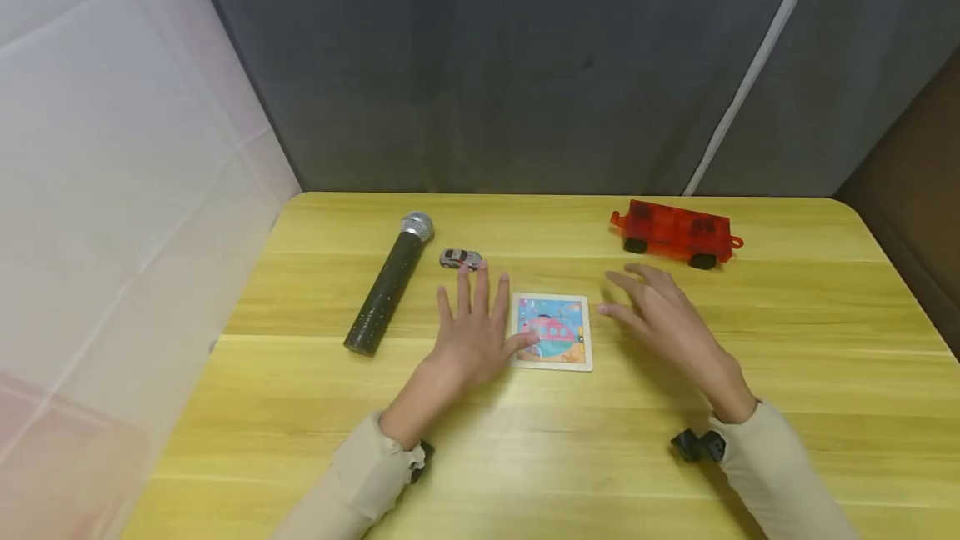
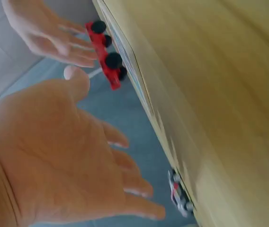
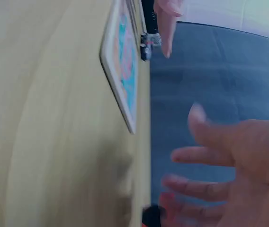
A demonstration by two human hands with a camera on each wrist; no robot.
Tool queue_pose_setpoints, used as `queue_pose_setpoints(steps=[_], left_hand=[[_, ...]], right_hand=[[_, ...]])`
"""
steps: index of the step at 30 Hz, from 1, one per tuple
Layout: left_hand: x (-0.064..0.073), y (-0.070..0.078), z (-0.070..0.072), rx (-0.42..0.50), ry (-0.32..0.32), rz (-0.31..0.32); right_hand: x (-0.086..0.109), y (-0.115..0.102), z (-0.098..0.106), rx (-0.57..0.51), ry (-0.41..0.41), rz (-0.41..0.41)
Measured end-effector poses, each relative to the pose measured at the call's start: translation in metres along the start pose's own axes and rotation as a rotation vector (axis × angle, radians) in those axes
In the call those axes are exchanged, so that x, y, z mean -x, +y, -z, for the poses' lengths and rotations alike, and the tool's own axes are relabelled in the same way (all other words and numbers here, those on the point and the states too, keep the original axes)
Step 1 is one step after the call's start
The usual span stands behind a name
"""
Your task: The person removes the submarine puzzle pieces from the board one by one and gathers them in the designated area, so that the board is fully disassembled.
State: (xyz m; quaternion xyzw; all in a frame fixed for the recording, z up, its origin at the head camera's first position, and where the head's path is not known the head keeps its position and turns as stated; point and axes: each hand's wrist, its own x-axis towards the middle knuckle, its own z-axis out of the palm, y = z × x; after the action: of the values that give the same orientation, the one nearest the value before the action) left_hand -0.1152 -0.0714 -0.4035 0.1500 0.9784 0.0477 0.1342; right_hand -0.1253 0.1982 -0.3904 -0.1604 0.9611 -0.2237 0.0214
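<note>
A square picture puzzle board (image 1: 553,307) with a pale frame and a pink and blue sea scene lies flat on the table, between the two hands. My left hand (image 1: 471,347) hovers at its left side, fingers spread, the thumb overlapping the picture in the head view. To the board's right is my right hand (image 1: 663,319), above the table with loosely bent fingers and nothing in them. Just beyond the left fingertips stands a small silver toy car (image 1: 456,257). In the left wrist view, the left palm (image 2: 63,156) holds nothing.
A black microphone (image 1: 386,294) with a silver head lies at the left. Toward the back right stands a red translucent toy wagon (image 1: 675,232) with black wheels and end hooks. A dark grey panel (image 1: 510,65) rises behind the table's back edge; a white sheet (image 1: 135,215) hangs at the left.
</note>
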Motion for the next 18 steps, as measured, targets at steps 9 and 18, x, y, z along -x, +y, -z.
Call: queue_pose_setpoints(steps=[9,18], left_hand=[[0.007,0.033,-0.011,0.081,-0.165,-0.241],[0.005,0.035,-0.009,-0.028,-0.183,-0.251]], right_hand=[[-0.024,-0.015,-0.019,0.001,-0.095,0.084],[-0.038,-0.023,-0.018,0.055,-0.173,0.047]])
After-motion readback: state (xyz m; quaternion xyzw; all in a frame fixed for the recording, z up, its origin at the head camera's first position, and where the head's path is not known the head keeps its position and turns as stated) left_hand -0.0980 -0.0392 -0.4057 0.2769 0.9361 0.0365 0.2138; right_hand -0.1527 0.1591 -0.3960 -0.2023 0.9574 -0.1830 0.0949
